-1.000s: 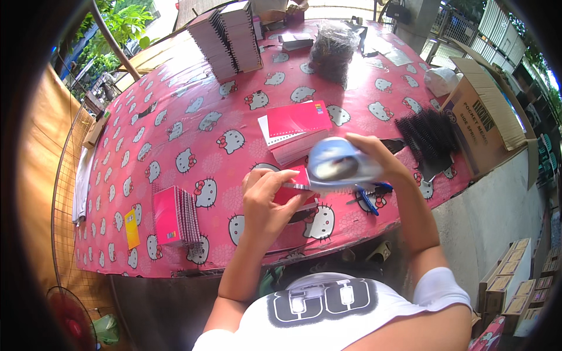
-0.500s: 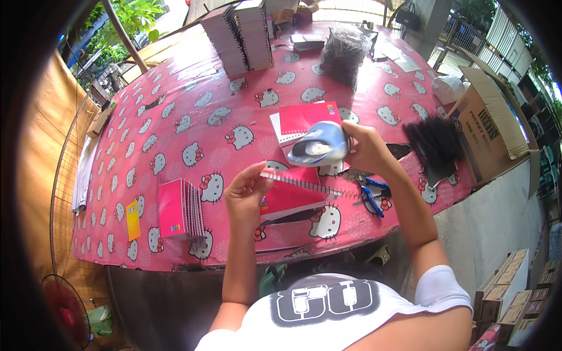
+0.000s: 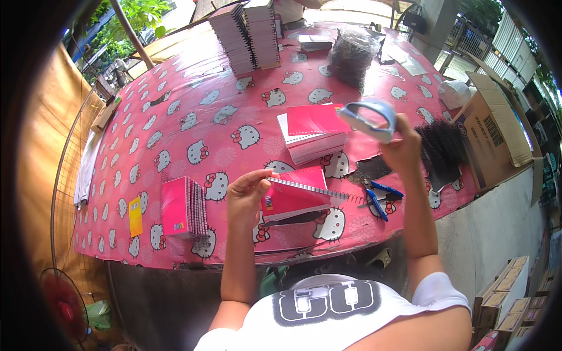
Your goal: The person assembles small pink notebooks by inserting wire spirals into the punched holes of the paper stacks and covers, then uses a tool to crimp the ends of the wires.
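My left hand (image 3: 246, 192) pinches the far-left end of a pink notebook's bound edge (image 3: 297, 185). A thin spiral coil (image 3: 346, 195) runs through this edge and sticks out loose past its right end. The notebook's pink cover (image 3: 295, 202) rests on the table in front of me. Raised over the table to the right, my right hand (image 3: 403, 146) is closed around a blue and white loop-shaped object (image 3: 371, 117); its exact kind is unclear. Blue-handled pliers (image 3: 379, 199) lie beside the coil's loose end.
Behind the notebook sits a stack of punched pink-covered pages (image 3: 316, 137). Coiled notebooks (image 3: 182, 206) and a yellow booklet (image 3: 135, 216) lie left. Black coils (image 3: 442, 149) and a cardboard box (image 3: 486, 137) stand right. Tall notebook stacks (image 3: 249, 38) and a plastic-wrapped bundle (image 3: 353, 55) are at the back.
My right hand has lifted the blue and white object up and to the right, away from the notebook, and tilted it. My left hand keeps its pinch on the bound edge.
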Demonstrator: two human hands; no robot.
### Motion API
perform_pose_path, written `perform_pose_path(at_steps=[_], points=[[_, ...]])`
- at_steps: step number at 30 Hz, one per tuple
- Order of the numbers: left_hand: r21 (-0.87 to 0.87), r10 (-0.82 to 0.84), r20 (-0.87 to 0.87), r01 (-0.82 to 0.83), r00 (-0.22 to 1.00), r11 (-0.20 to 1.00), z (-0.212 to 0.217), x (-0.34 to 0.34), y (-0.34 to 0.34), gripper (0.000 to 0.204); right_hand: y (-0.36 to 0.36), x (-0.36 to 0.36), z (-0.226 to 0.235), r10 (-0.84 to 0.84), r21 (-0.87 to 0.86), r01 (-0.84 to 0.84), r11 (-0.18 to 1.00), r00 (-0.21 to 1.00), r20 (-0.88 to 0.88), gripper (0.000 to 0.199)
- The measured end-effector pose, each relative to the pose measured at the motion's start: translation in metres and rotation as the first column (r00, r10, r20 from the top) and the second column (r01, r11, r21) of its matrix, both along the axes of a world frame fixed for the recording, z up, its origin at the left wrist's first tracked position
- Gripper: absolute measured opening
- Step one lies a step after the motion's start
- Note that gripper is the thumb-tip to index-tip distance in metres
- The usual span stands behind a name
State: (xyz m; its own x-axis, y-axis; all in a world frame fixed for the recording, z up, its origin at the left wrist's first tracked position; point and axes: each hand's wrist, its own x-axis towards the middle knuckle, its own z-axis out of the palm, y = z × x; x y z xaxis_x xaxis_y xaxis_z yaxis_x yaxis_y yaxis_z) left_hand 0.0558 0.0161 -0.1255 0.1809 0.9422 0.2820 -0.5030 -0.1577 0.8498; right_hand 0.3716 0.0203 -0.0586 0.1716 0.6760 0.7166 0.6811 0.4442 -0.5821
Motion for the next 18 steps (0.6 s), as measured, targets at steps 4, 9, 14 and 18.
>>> perform_pose_path(at_steps=[4, 9, 14, 18], points=[[0.175, -0.036, -0.097, 0.053, 0.995, 0.983, 0.018, 0.013, 0.004, 0.029, 0.009, 0.081, -0.080, -0.394, -0.298, 0.586, 0.754, 0.766, 0.508, 0.027], [0.580, 0.465, -0.248, -0.254, 0.850, 0.774, 0.059, 0.024, -0.044, 0.025, -0.044, 0.057, -0.086, -0.310, -0.185, 0.521, 0.833, 0.718, 0.623, 0.046], [0.599, 0.478, -0.501, -0.109, 0.722, 0.793, 0.022, 0.033, -0.074, 0.027, -0.103, 0.019, -0.103, -0.031, -0.416, 0.250, 0.874, 0.884, 0.467, 0.054], [0.646, 0.567, -0.429, -0.199, 0.704, 0.737, 0.018, 0.046, -0.075, 0.026, -0.117, 0.005, -0.084, 0.168, -0.494, -0.028, 0.869, 0.956, 0.242, 0.054]])
